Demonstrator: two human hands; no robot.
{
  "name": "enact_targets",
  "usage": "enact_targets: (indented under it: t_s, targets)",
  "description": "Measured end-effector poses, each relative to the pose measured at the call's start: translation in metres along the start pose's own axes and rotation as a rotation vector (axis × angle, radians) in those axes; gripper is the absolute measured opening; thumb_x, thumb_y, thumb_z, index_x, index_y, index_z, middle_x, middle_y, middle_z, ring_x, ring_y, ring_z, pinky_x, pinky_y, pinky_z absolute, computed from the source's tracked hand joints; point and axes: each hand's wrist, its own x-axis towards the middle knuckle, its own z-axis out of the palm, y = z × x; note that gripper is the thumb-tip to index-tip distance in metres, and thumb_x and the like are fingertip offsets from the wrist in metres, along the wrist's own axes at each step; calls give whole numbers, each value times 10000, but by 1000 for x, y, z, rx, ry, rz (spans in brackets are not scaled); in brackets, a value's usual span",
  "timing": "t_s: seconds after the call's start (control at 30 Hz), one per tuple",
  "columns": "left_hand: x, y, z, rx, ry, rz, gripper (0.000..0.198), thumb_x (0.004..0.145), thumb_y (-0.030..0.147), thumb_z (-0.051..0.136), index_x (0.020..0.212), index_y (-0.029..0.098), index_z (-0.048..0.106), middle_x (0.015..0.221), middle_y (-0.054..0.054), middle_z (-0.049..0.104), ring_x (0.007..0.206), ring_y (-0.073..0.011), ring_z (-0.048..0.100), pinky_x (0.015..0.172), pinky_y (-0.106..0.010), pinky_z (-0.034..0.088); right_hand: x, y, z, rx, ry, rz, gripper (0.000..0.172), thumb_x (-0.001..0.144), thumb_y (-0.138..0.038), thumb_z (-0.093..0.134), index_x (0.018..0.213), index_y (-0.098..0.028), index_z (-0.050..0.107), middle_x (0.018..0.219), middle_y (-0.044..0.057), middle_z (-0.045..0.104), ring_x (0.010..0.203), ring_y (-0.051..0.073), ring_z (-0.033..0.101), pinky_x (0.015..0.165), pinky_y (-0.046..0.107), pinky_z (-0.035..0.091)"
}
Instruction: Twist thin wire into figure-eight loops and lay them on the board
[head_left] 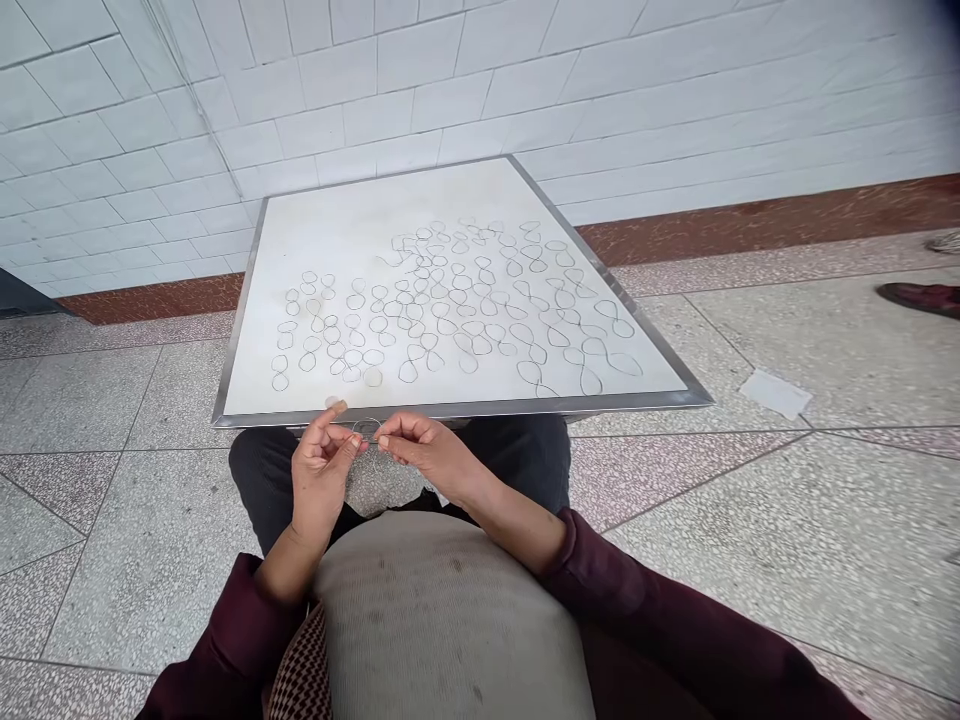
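Observation:
A thin wire loop (pixel 367 424) is held between my two hands, just in front of the table's near edge. My left hand (pixel 322 465) pinches it between thumb and a finger, with another finger raised. From the other side, my right hand (pixel 424 450) pinches the same wire with thumb and fingertips. Beyond them, many thin wire loops (pixel 472 340), a good number twisted into figure eights, lie spread over the white tabletop (pixel 322 235). My fingertips partly hide the held wire, so its full shape is hard to make out.
A grey metal rim (pixel 465 410) borders the table, close above my knees. White wall tiles (pixel 420 60) rise behind it. On the speckled floor at right lies a white piece of paper (pixel 775 393). Another person's shoe (pixel 922 298) shows at the right edge.

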Motion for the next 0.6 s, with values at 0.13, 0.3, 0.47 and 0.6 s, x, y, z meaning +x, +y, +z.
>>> enact_targets:
  t_s: [0.13, 0.3, 0.47, 0.6]
  targets:
    - [-2, 1, 3, -23, -7, -2, 409, 780, 249, 774, 1171, 231, 653, 777, 25, 693, 755, -125, 666, 827, -275, 514, -1, 1, 0, 6, 16, -2, 194, 735, -383, 705, 780, -203, 651, 709, -27, 583, 630, 116, 466, 628, 272, 394]
    - [-7, 2, 5, -54, 5, -9, 373, 793, 277, 762, 1146, 218, 658, 776, 18, 692, 786, -146, 691, 852, -307, 529, -3, 3, 0, -7, 22, -29, 196, 755, -392, 702, 797, -206, 656, 727, -25, 598, 632, 116, 470, 631, 274, 399]
    - [-9, 2, 7, -70, 1, -14, 359, 790, 284, 768, 1127, 221, 661, 785, 20, 691, 788, -149, 704, 845, -307, 539, -4, 3, -1, -17, 15, -55, 200, 776, -407, 682, 802, -213, 644, 698, -32, 571, 627, 120, 473, 631, 274, 402]
    - [-9, 0, 7, -103, 12, -13, 338, 782, 280, 777, 1100, 228, 674, 796, 22, 693, 780, -142, 706, 844, -303, 543, -4, 4, -1, -10, 10, -75, 208, 788, -424, 675, 803, -219, 640, 763, -19, 601, 635, 122, 485, 645, 282, 426]
